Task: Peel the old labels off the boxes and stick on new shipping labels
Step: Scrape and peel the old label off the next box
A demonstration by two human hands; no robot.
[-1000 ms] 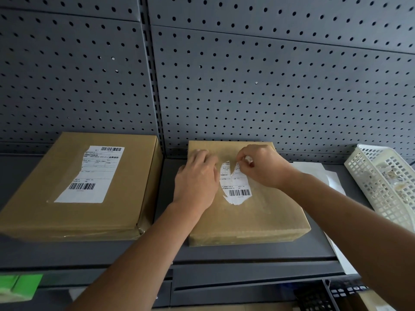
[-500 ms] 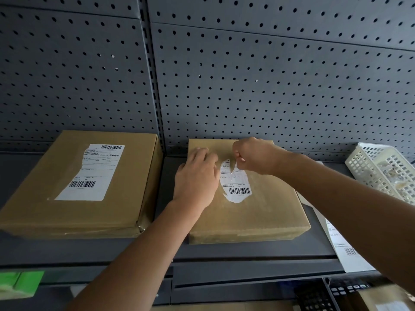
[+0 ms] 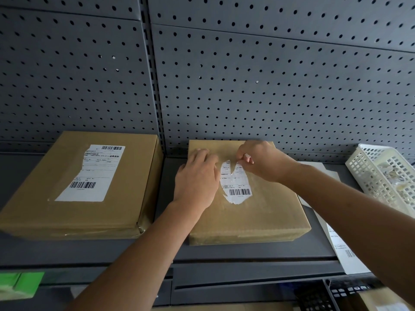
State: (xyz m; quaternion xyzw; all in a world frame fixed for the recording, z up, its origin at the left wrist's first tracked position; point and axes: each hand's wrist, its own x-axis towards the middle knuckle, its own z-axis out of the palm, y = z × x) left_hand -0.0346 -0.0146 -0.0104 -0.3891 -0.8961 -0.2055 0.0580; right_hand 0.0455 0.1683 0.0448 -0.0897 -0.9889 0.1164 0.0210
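A left hand (image 3: 197,176), fingers flat, is steadying a brown cardboard box (image 3: 258,218) on a grey shelf (image 3: 247,252) as the right hand (image 3: 266,163) is pinching its half-torn white label (image 3: 237,185); the printed label (image 3: 94,173) on the neighbouring box (image 3: 125,198) is awaiting peeling, new labels seemingly unapplied.

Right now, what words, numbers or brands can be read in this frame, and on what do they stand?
Nothing reads clearly enough to quote.
On the left label, on the left box: two barcodes and printed lines, too small to read.
On the torn label, on the right box: one barcode, print blurred.
On the sheet at the right: part of a barcode, print blurred.
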